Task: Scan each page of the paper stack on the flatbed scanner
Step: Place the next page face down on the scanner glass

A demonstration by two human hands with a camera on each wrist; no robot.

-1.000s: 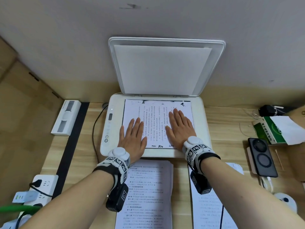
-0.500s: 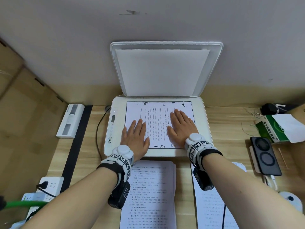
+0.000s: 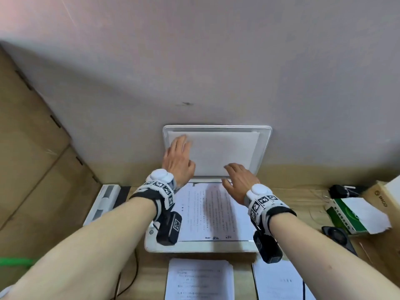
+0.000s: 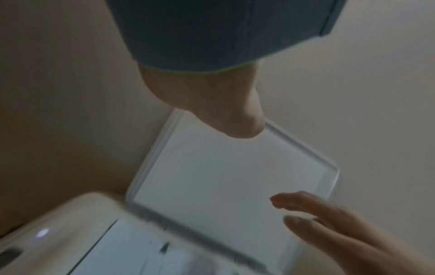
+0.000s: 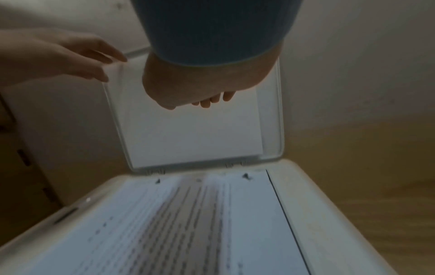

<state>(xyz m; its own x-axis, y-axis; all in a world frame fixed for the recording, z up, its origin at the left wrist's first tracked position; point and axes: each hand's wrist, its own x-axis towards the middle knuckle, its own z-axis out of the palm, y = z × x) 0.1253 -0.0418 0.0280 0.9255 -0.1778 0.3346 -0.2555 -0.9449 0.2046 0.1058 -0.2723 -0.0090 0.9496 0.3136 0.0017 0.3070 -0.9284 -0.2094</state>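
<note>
Flatbed scanner [image 3: 149, 237] standing against the wall at the rear edge of the desk [image 3: 303, 204], its lid [image 3: 263, 146] raised upright. A printed page [image 3: 216, 211] lies flat on the scanner bed, filling most of it; the right wrist view shows its lines of text [image 5: 183, 214] running up to the hinge edge.

Left hand [image 3: 177, 161]: raised in front of the lid's upper left corner, fingers extended and relaxed, gripping nothing; whether the fingertips touch the lid's white inner pad cannot be told. The left wrist view shows only the heel of this hand [image 4: 212, 104] against the lid [image 4: 223, 176].

Right hand [image 3: 240, 182]: held near the hinge line, above the far edge of the page, fingers loosely spread and holding nothing. In the right wrist view its fingertips [image 5: 207, 103] show in front of the lid pad.

At the near edge of the desk, a paper stack [image 3: 199, 280] lies just in front of the scanner; a second sheet pile [image 3: 279, 282] lies beside it to the right. Along the right edge: a green-and-white box [image 3: 346, 215] and a dark device [image 3: 337, 237]. At the left of the scanner: a white bar-shaped unit [image 3: 104, 200].
</note>
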